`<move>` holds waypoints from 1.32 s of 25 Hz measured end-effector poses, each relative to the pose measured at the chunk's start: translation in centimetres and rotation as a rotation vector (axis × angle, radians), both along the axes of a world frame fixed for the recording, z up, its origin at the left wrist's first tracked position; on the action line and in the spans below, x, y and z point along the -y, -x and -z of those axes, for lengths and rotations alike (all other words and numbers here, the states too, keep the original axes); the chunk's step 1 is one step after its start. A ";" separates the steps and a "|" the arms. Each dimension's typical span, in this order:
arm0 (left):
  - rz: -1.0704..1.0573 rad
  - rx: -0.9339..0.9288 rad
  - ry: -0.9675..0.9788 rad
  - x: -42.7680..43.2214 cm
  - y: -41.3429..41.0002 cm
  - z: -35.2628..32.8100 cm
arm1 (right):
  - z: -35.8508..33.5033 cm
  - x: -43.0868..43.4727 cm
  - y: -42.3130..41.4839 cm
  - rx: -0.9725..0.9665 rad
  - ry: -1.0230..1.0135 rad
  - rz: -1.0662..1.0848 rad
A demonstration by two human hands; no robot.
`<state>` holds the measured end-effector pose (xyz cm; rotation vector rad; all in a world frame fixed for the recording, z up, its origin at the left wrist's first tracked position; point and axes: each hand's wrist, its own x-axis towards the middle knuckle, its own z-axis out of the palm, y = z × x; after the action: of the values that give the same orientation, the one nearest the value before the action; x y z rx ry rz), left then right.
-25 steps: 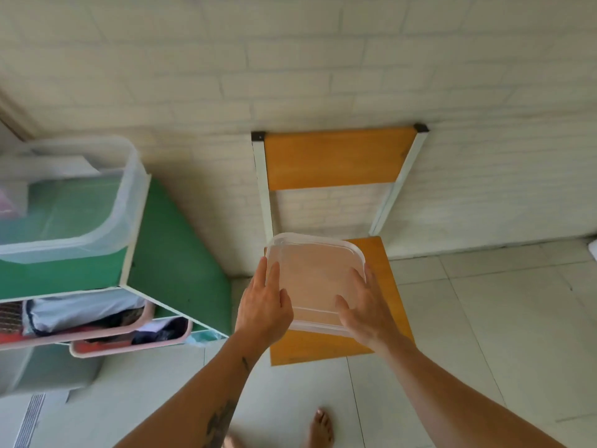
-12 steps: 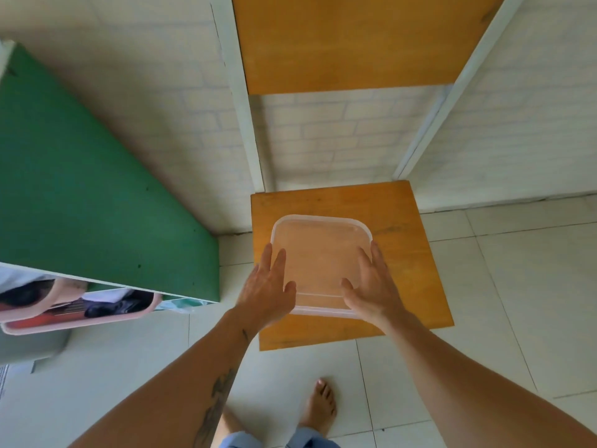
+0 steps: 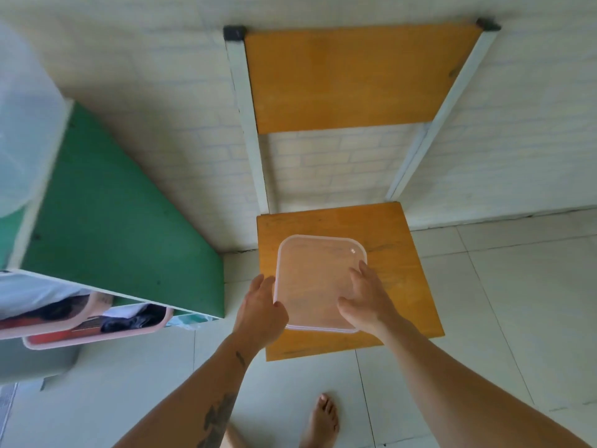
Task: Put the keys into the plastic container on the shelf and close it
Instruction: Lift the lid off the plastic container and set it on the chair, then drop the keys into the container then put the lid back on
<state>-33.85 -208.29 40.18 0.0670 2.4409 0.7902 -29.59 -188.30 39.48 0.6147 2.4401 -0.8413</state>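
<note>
Left grip: the left hand [image 3: 261, 305] holds the left edge of the plastic container [image 3: 318, 282], thumb on top, fingers wrapped down the side.
Right grip: the right hand [image 3: 366, 300] lies flat on the lid near the right side, fingers spread. It presses more than it grabs.
Container: it is see-through, with its lid on, over the seat of the orange chair [image 3: 342, 227]. I cannot tell if it rests on the seat or hangs just above it.
Keys: I see no keys, not in the box and not on the chair.
Shelf: the green shelf [image 3: 106, 221] stands to the left, well apart from the box, with pink baskets [image 3: 97, 334] of clothes below.
Slip risk: the box is smooth and thin. If the flat right hand lets go first, the left hand alone may tip it.
Lid risk: the lid may pop off hard and fly to the floor.
Edge risk: the box sits near the front of the seat, so a push toward the bare foot [image 3: 321, 421] could knock it off.
</note>
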 end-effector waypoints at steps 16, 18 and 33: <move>-0.220 -0.503 -0.211 13.3 1.8 -27.4 | -28.2 14.8 8.5 -0.531 0.141 -0.356; -0.250 -0.548 -0.236 15.8 2.5 -29.1 | -29.8 17.4 9.9 -0.556 0.156 -0.386; -0.405 -0.713 -0.296 37.9 14.3 -29.7 | -29.0 36.3 17.2 -0.571 -0.030 -0.126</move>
<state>-48.13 -246.16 69.88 -0.0458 3.0215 1.5162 -46.76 -224.56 68.51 0.2416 2.9628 -1.0384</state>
